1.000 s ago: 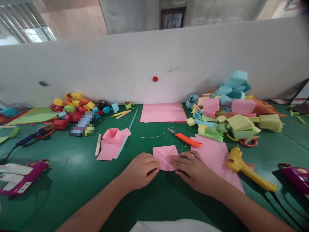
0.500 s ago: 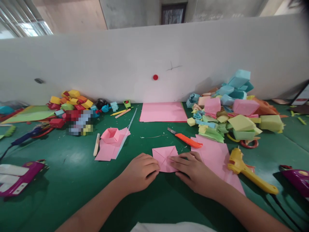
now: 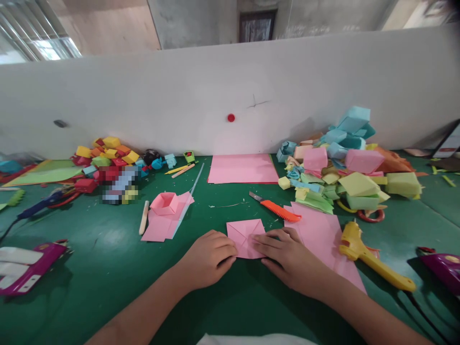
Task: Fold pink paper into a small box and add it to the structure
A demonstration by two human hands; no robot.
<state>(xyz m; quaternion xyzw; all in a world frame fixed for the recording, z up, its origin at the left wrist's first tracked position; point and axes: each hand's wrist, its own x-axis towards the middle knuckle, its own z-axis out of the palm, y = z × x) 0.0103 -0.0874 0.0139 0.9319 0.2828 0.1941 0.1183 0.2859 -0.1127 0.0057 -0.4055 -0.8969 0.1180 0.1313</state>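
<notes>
A small pink folded paper square (image 3: 245,233) lies on the green mat (image 3: 108,268) in front of me. My left hand (image 3: 209,257) is curled at its left edge, fingertips tucked against the paper. My right hand (image 3: 286,256) lies on its right side, fingers pressed flat on the folds. Both hands hold the paper down on the mat.
An orange craft knife (image 3: 276,209) lies just behind the paper. A pink sheet (image 3: 319,232) and a yellow glue gun (image 3: 370,258) sit to the right. Piles of folded paper boxes (image 3: 345,167) stand at the back right, more at the back left (image 3: 108,158). A pink box on sheets (image 3: 165,211) lies left.
Both hands stay on the pink paper with hardly any shift; only the view has moved slightly.
</notes>
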